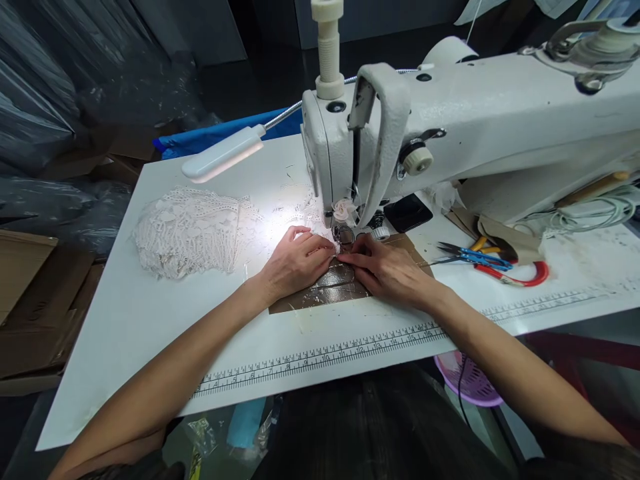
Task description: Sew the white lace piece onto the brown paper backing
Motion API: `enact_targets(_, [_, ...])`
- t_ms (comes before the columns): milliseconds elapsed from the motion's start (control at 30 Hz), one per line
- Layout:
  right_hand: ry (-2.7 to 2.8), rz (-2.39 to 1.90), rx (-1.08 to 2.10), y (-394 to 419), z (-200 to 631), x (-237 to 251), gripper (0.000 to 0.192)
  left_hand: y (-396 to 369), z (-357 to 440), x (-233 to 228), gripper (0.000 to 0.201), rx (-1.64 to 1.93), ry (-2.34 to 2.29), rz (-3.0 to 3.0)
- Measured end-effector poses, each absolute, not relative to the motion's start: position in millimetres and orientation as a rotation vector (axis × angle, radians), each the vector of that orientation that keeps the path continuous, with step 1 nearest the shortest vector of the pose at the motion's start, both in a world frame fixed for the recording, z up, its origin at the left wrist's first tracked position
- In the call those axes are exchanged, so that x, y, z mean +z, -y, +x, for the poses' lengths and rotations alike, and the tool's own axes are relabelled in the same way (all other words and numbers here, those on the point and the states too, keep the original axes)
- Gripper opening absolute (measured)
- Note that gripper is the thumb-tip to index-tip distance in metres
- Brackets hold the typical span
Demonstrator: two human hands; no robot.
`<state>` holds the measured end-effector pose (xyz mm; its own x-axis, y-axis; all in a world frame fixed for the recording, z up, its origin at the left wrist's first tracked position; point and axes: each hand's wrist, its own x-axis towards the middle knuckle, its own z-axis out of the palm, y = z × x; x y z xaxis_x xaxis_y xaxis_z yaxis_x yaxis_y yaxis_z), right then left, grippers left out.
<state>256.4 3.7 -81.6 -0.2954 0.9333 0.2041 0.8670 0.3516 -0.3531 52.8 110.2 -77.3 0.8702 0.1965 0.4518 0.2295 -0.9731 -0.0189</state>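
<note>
My left hand and my right hand lie side by side on the white table, fingertips meeting right in front of the needle of a white sewing machine. Between the fingertips sits a small pale piece of lace, pinched by both hands under the presser foot. A brown taped plate lies beneath the hands. A little pale fabric flower hangs on the machine head just above.
A pile of white lace pieces lies to the left. Blue and red scissors and a black phone lie to the right. A gooseneck lamp shines on the table; a ruler strip runs along its front edge. Cardboard boxes stand at left.
</note>
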Motion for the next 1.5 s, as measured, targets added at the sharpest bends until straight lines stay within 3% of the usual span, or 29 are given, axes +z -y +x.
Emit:
enact_targets(267, [2.009,-1.418,0.393,-11,270,-82,0.034,-108,54,-73,0.014,-0.609,0.367,-2.974])
enact_targets(600, [2.207,-1.631,0.159,-6,261,-82,0.042,-107,54,-73,0.012,-0.666,0.334,-2.928])
enact_targets(900, [2.075,-1.5,0.303,-9,268,-79,0.037,-104,57,-75,0.009,-0.798,0.38,-2.881])
enact_targets(1233, [2.155,-1.581,0.175,-6,262,-80,0.04,-107,56,-79,0.011,-0.672,0.249,-2.91])
enact_targets(1500, [2.015,-1.429,0.294,-11,265,-80,0.034,-104,54,-78,0.008,-0.92,0.443,-3.005])
